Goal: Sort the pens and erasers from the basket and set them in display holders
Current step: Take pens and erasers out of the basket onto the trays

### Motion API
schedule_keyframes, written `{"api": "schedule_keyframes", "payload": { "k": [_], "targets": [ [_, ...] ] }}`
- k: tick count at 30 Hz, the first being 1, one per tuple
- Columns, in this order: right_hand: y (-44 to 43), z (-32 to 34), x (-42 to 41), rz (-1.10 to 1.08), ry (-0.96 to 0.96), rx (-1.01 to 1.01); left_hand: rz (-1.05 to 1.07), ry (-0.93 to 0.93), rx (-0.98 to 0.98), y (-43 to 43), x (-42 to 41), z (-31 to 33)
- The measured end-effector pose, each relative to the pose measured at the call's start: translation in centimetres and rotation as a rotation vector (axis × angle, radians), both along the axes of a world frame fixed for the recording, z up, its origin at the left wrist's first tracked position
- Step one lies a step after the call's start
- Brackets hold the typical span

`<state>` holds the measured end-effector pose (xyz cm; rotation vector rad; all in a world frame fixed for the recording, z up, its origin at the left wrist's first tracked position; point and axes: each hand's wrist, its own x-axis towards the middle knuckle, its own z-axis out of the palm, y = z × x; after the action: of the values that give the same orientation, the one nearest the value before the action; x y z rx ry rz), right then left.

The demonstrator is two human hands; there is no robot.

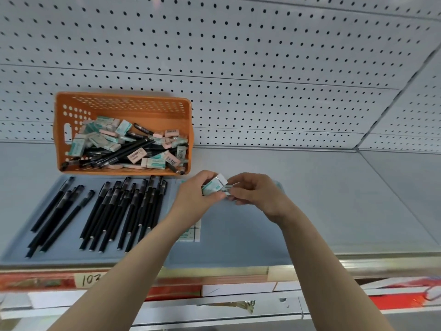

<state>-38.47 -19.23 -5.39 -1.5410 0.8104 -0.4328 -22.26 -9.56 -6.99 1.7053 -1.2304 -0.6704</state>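
Now | left hand (193,196), right hand (257,194) both pinching eraser (213,185) between them | possibly two

Shop, stationery aisle. White perforated pegboard back panel (238,68) behind grey metal shelf (334,199); same panel turns corner at right. Price rail (214,271) along shelf front edge, with handwritten tag (89,279) reading "103" stuck on it. Orange basket (124,103) at shelf back holds identical stock: black pens (124,152), sleeved erasers (173,160) with printed barcodes. More same-model pens lined up on flat tray (71,254) near front-left edge. Boxed goods (238,289) on lower shelf under rail.
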Motion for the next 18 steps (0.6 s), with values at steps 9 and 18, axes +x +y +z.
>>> {"api": "schedule_keyframes", "payload": {
  "k": [9, 18],
  "targets": [
    [-0.2, -1.2, -0.6, -0.145, -0.024, 0.01, 0.096, -0.021, 0.034, 3.2, 3.0, 0.2],
    [-1.2, -1.3, -0.9, -0.382, 0.013, -0.081, 0.048, 0.019, 0.095, 4.1, 4.2, -0.3]
  ]
}}
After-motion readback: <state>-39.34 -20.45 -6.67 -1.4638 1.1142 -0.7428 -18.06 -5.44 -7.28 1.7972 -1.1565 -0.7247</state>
